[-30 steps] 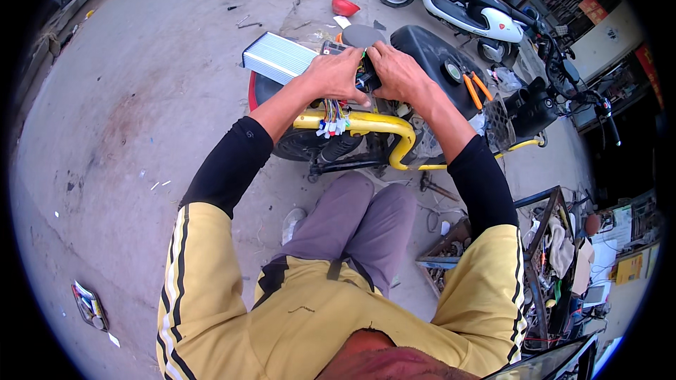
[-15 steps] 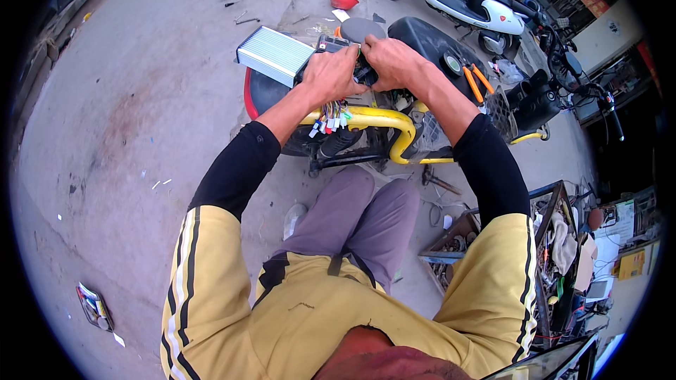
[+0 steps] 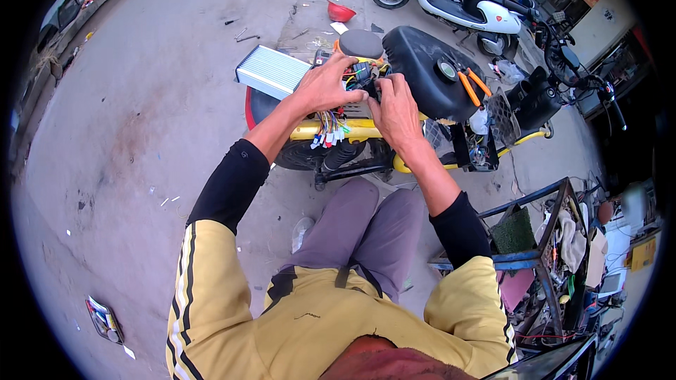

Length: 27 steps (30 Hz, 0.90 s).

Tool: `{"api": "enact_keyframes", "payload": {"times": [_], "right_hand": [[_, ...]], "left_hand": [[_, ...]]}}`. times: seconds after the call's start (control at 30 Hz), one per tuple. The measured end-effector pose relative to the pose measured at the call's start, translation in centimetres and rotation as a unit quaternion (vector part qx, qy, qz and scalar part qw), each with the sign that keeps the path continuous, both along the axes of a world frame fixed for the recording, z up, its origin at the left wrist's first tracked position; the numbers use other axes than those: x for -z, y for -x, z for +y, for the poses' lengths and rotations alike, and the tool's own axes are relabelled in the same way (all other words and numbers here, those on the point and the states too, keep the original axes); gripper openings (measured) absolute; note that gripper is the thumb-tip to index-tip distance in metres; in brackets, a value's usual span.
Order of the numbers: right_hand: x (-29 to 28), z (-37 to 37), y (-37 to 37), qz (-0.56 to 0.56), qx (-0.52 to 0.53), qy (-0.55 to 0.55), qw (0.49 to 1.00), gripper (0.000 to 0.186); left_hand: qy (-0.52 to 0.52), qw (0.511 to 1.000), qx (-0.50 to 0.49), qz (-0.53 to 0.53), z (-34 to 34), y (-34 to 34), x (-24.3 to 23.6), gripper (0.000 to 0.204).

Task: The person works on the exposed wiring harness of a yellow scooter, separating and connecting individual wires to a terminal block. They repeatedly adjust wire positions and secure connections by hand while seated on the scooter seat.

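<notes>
Presently, black wiring parts [image 3: 362,72] lie between the left hand [image 3: 327,85] and the right hand [image 3: 397,111], beyond the yellow frame tube [image 3: 362,129], and I cannot tell whether either grasps them.

Two hands are in view, one left hand [image 3: 327,88] and one right hand [image 3: 398,114]. Of other things there are one silver finned box [image 3: 273,70], one pair of pliers [image 3: 467,89] with two orange handles, one yellow-framed bike [image 3: 362,129], one white scooter [image 3: 501,18], one red bowl-shaped thing [image 3: 341,11], one round grey pad [image 3: 360,43] and one small tray [image 3: 117,325]. The wire plugs [image 3: 329,139] are too crowded to count.
</notes>
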State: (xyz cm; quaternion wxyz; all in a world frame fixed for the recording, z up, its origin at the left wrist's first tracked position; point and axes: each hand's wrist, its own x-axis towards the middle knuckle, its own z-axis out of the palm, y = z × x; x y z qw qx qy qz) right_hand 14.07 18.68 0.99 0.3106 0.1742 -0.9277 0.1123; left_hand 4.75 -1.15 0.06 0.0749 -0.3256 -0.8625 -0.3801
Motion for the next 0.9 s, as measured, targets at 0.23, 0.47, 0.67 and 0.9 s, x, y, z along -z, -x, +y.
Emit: {"api": "enact_keyframes", "payload": {"times": [0.23, 0.47, 0.67, 0.9], "right_hand": [[5.5, -1.7, 2.0, -0.138, 0.085, 0.392, 0.906, 0.038], [8.1, -1.7, 5.0, -0.148, -0.048, 0.660, 0.735, 0.025], [8.5, -0.4, 5.0, -0.182, -0.095, 0.697, 0.687, 0.028], [8.6, 0.0, 5.2, -0.205, -0.109, 0.701, 0.675, 0.034]], "left_hand": [[-0.077, 0.996, 0.024, -0.037, 0.2, 0.0, -0.1, 0.059], [-0.221, 0.972, 0.026, -0.071, 0.0, 1.8, 0.8, 0.035], [-0.190, 0.965, -0.016, -0.183, 0.2, 1.0, -0.7, 0.043], [-0.100, 0.988, -0.002, -0.115, 1.0, 2.7, -0.7, 0.038]]}}
